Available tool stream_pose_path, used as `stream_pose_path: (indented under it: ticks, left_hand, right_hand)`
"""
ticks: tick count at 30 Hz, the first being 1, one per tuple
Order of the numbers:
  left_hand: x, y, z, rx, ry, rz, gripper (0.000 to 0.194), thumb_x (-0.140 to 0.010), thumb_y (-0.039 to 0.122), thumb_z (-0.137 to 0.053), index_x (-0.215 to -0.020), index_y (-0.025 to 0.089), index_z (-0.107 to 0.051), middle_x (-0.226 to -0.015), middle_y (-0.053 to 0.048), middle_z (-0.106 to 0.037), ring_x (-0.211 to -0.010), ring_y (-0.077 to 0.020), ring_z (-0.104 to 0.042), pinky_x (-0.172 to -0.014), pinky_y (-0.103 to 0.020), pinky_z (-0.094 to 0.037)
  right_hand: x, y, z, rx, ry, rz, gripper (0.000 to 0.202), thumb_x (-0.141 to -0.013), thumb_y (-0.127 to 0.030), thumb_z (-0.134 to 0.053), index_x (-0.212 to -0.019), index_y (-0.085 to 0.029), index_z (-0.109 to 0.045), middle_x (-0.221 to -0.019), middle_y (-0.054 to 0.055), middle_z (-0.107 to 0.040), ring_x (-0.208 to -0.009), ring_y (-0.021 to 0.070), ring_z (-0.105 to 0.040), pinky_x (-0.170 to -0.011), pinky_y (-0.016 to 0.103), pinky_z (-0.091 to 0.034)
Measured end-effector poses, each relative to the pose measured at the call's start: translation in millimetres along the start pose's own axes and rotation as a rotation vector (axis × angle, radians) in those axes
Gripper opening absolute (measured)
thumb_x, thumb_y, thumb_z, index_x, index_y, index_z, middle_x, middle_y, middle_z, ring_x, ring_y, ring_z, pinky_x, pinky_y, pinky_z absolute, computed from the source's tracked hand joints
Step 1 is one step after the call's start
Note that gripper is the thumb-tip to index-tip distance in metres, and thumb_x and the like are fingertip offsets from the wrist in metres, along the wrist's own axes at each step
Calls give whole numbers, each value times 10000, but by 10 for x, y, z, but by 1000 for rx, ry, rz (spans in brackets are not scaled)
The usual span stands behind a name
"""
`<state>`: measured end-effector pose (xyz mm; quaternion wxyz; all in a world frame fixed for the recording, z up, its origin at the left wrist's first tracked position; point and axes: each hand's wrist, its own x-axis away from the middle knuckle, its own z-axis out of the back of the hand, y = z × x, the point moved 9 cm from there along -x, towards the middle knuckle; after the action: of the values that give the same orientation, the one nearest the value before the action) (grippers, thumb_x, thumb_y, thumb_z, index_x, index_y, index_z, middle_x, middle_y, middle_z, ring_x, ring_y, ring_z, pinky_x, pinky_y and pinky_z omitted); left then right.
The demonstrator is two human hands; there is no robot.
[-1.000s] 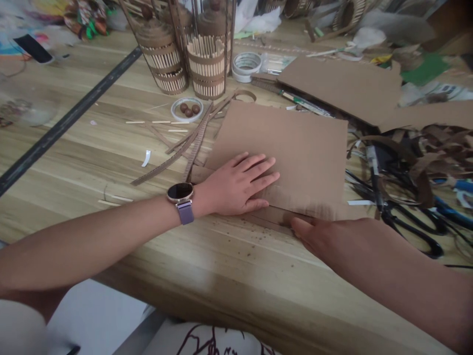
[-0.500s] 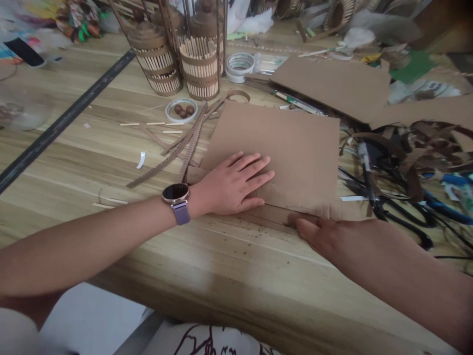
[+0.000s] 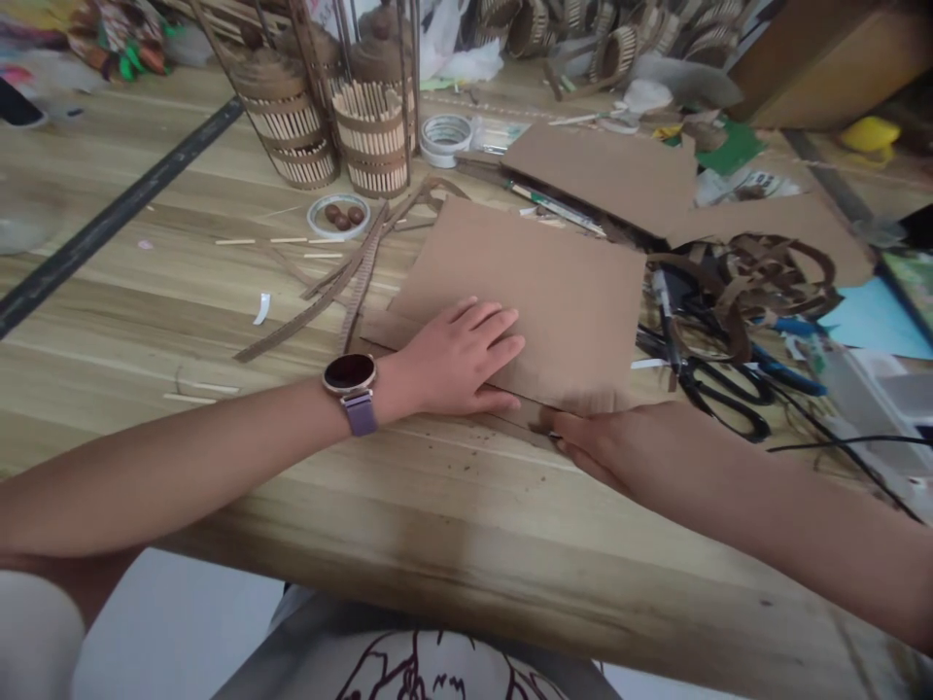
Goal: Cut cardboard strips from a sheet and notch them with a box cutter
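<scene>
A brown cardboard sheet [image 3: 539, 282] lies flat on the wooden table in front of me. My left hand [image 3: 466, 355] presses down on its near left part, fingers spread and stretched out. Along the sheet's near edge runs a narrow cardboard strip [image 3: 521, 413]. My right hand [image 3: 602, 437] is at the right part of this edge, its fingers drawn together low against the cardboard. A small dark, partly shiny spot shows at the fingertips, but what they grip is mostly hidden.
Left of the sheet lie loose corrugated strips [image 3: 328, 292] and a tape ring [image 3: 339, 216] with several brown balls. Behind stand stick-sided baskets [image 3: 371, 136] and tape rolls [image 3: 446, 136]. On the right are black-handled scissors [image 3: 729, 394] and a heap of brown strips [image 3: 779, 277].
The view has turned a little to the right, so the table things sit farther left. My right hand has slid slightly left along the near edge. My left hand stays pressed on the sheet.
</scene>
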<state>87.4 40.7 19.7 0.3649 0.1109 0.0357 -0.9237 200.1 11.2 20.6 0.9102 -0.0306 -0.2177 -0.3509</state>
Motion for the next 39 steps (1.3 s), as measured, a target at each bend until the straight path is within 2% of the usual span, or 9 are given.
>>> stream_pose_path:
  ticks: [3, 9, 15, 21, 26, 29, 31, 39]
  left_hand:
    - [-56, 88, -46, 23, -2, -43, 691, -943, 623, -533, -1369, 79, -570, -1528, -247, -456, -1407, -377, -432, -1180, -537, -310]
    - [-94, 157, -152, 51, -30, -92, 620, -1006, 537, -470, -1487, 146, -467, -1610, -188, -364, -1490, -345, -331, -1212, -521, -253]
    - [-74, 144, -159, 71, -13, -105, 633, -1006, 553, -459, -1496, 152, -462, -1612, -182, -363, -1492, -343, -329, -1214, -523, -250]
    - [-71, 136, -162, 72, -13, -124, 648, -1007, 573, -433, -1499, 152, -457, -1612, -184, -361, -1495, -348, -327, -1216, -524, -253]
    - [-64, 133, -160, 68, 2, -128, 653, -1001, 585, -436, -1496, 160, -458, -1609, -176, -372, -1492, -337, -336, -1215, -516, -263]
    - [-59, 137, -155, 70, 12, -131, 641, -1001, 568, -450, -1493, 158, -463, -1605, -180, -377, -1491, -340, -340, -1216, -521, -260]
    - [-57, 142, -148, 70, 18, -136, 636, -1001, 560, -456, -1489, 152, -467, -1603, -185, -378, -1490, -341, -341, -1217, -522, -257]
    - [-66, 143, -153, 71, -14, -125, 638, -1006, 562, -444, -1497, 155, -458, -1610, -179, -370, -1493, -350, -333, -1213, -520, -259]
  right_hand:
    - [1, -81, -71, 2, -126, 33, 240, -909, -95, -499, -1044, -208, -661, -676, 6, -727, -520, 156, -657, -433, 254, -207]
    - [-21, -104, -40, 140, -183, -56, 376, -869, -35, -488, -1146, -219, -666, -864, 77, -786, -648, 208, -730, -442, 259, -225]
    - [-13, -136, -133, 166, -276, -76, 535, -812, 2, -456, -1265, -227, -623, -680, 30, -744, -529, 199, -691, -392, 248, -239]
    - [5, -110, -177, 124, -344, -97, 492, -826, 20, -460, -1216, -230, -622, -737, 39, -761, -615, 222, -734, -413, 246, -237]
    - [25, -69, -203, 101, -318, -99, 478, -775, 16, -477, -1145, -225, -660, -678, 24, -727, -499, 197, -666, -398, 257, -279]
    - [51, -57, -203, 130, -260, -74, 498, -764, 37, -449, -1121, -236, -665, -671, 20, -718, -503, 192, -664, -394, 268, -265]
    - [73, -41, -233, 142, -269, -73, 491, -777, 42, -441, -1110, -243, -663, -706, 26, -733, -530, 195, -681, -397, 274, -257]
    - [125, 17, -287, 175, -314, -78, 476, -789, 26, -497, -1129, -274, -645, -741, 30, -750, -571, 203, -717, -394, 275, -132]
